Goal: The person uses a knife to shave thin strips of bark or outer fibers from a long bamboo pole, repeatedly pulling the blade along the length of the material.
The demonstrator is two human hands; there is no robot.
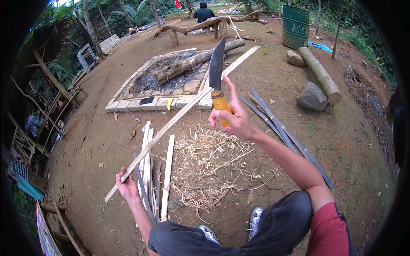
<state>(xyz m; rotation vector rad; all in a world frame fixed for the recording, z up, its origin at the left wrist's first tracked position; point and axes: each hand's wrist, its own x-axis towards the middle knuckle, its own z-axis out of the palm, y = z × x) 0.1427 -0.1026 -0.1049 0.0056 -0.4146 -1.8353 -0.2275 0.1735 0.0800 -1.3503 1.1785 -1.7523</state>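
Note:
My right hand (240, 120) is closed round the yellow-brown wooden handle of a machete (216, 66); its dark, broad blade points up and its forefinger is stretched out alongside. My left hand (128, 187) grips a long pale wooden strip (180, 116) close to its lower end. The strip slants away to the upper right, passing behind the machete and over the fire pit's edge. Beneath my hands lies a pile of curly wood shavings (213, 162). Beside it, on the left, are several pale and dark strips (168, 177).
A brick-edged fire pit (124, 105) holds ash and a charred log (179, 69). More dark strips (277, 123) lie to the right. Beyond stand a rock (312, 96), a log (320, 74) and a green drum (295, 27). A person (203, 13) sits far back near a branch bench (205, 26).

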